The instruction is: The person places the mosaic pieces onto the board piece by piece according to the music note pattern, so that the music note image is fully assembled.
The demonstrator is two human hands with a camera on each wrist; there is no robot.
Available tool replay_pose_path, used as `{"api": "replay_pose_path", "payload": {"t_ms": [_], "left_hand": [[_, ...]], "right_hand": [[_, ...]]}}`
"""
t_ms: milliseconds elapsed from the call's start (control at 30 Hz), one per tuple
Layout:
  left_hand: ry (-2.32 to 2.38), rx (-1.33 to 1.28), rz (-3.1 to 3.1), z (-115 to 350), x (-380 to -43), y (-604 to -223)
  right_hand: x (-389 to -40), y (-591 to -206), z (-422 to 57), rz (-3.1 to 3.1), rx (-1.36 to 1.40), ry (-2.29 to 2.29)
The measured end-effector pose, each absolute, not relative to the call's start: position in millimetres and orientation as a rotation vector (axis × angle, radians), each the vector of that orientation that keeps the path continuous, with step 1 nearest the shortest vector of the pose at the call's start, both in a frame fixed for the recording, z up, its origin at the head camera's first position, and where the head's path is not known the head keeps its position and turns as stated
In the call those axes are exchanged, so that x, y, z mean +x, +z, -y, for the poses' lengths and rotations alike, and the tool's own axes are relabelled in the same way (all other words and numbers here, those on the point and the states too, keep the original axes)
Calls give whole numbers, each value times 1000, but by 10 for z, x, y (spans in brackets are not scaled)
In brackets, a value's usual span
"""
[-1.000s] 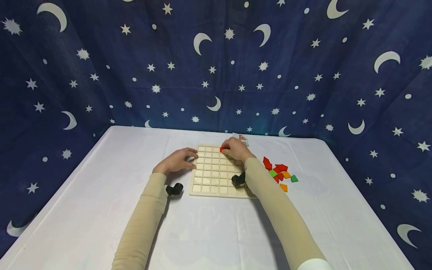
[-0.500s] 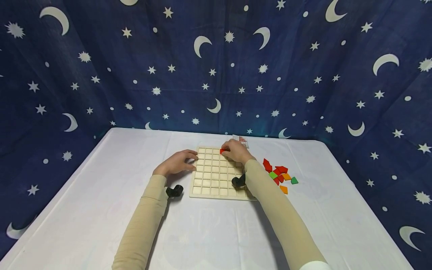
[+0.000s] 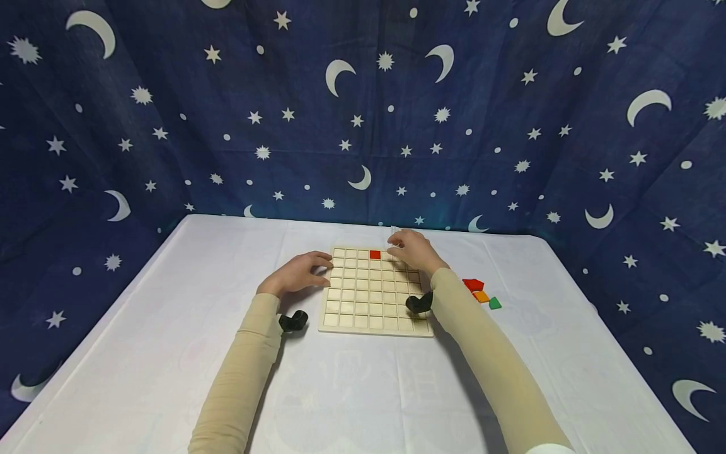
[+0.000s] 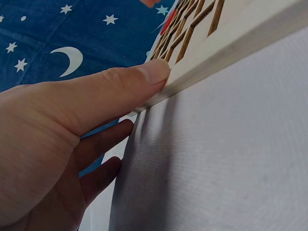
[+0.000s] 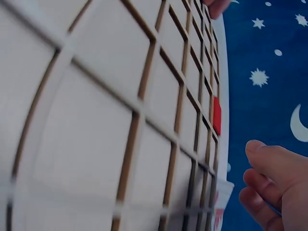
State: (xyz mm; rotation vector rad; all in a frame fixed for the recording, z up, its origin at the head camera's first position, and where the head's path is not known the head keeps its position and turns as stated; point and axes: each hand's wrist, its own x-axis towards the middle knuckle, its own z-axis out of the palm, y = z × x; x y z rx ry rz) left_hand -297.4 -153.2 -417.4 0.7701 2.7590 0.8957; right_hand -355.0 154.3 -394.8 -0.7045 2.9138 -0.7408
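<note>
The red tile lies in the far row of the grid board, in the fourth cell from the left; the left hand rests at the board's left edge, thumb laid on the rim and fingers loosely bent beside it, clasping nothing; the right hand, released and holding nothing, hovers near the far right corner, thumb and fingers apart, mostly hiding a printed card behind it; a black wrist mount on that arm blocks some cells from the head view, while the right sleeve partly covers a small group of red pieces, an orange piece and a green piece; the tile is a flat, plain square, and the board is pale wood, ruled into square cells by raised strips; beneath is a counter under white cloth; around it hangs a navy curtain patterned with pale moons, stars and dots.
</note>
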Motion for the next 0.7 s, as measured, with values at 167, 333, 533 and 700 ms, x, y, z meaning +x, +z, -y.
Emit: {"api": "replay_pose_path", "payload": {"t_ms": [167, 333, 533, 700], "left_hand": [[898, 763, -2759, 1532, -2964, -4162], [898, 757, -2762, 1529, -2957, -4155], [910, 754, -2753, 1531, -2951, -4169], [908, 750, -2750, 1532, -2952, -4175]], "right_hand": [[-3524, -3924, -1732, -2924, -668, -761], [-3479, -3901, -1912, -2954, -612, -733], [-3394, -3897, -2145, -2993, -589, -723], [-3314, -3881, -2339, -3007, -578, -708]]}}
